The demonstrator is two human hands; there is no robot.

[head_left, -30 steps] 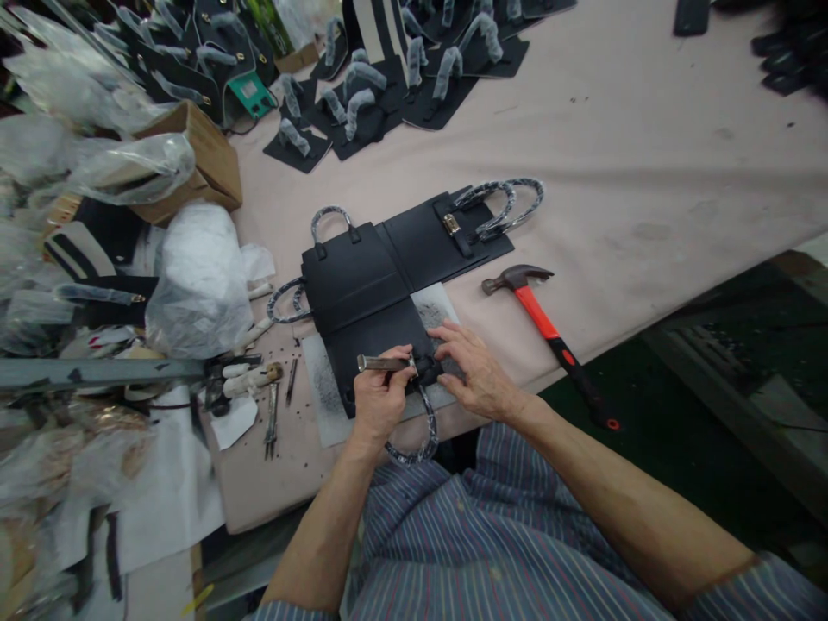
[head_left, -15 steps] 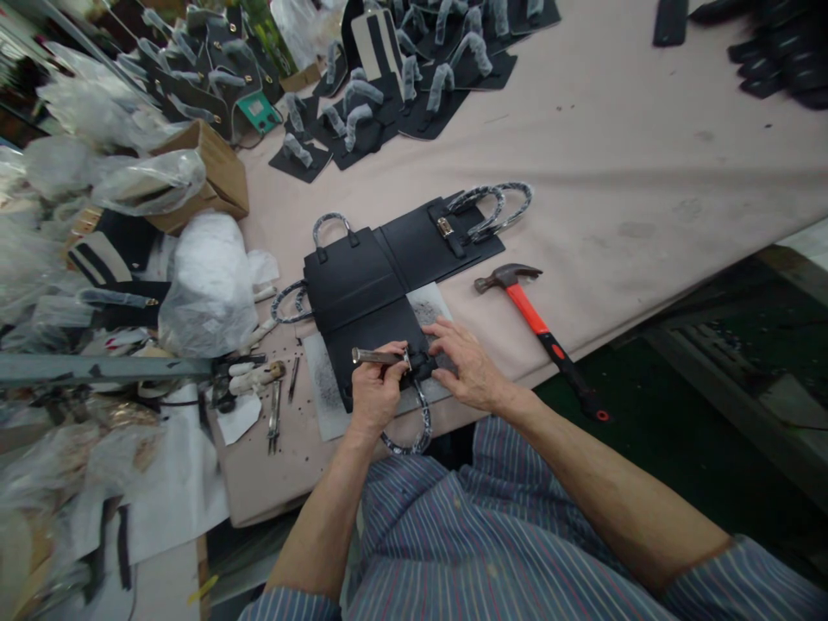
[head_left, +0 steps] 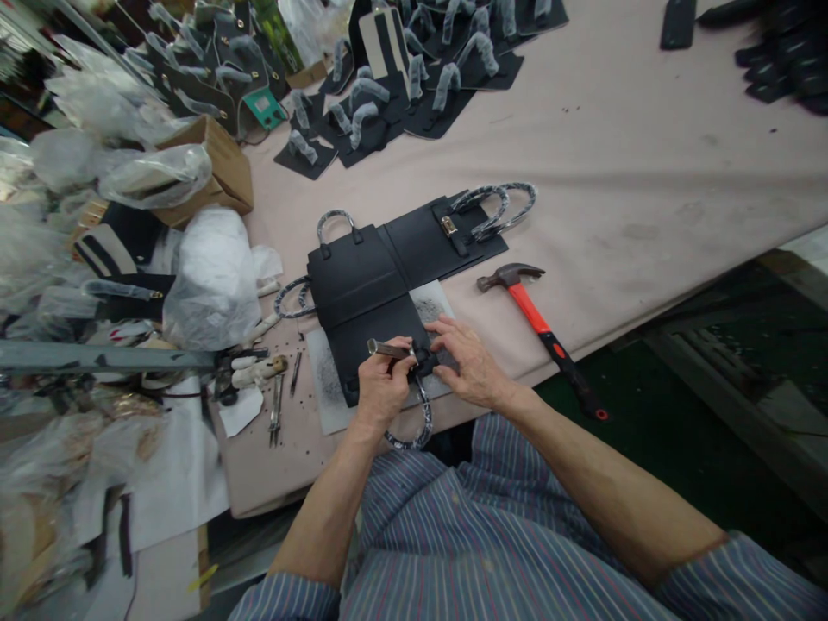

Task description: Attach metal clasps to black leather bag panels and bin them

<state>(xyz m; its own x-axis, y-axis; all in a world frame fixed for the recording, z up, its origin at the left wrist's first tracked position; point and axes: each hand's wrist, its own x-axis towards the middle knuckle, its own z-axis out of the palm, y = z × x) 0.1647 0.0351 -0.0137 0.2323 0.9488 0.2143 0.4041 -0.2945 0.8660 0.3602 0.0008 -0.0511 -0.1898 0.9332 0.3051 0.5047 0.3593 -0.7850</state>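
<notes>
My left hand [head_left: 383,388] is closed round a short metal punch [head_left: 388,348], which leans with its blunt top end to the left. The punch's lower end meets a black strap piece [head_left: 423,355] at the edge of a black bag panel [head_left: 362,332]. On the other side, my right hand [head_left: 472,362] has bent fingers, the thumb and forefinger holding the strap piece between them. A plastic-wrapped handle [head_left: 423,418] loops out below my left hand. Under the panel lies a pale, speckled board [head_left: 323,379]. What the fingers cover at the strap is hidden.
A claw hammer [head_left: 534,319] with a red and black handle lies to the right, its end past the table edge. Slim metal tools [head_left: 276,410] and a plastic-wrapped bundle [head_left: 213,276] are at left. Several black panels with wrapped handles [head_left: 372,112] lie at the back.
The punch has tipped so its top end points more toward me and stands a little further right. My left hand has turned slightly with it; my right hand stays at the strap.
</notes>
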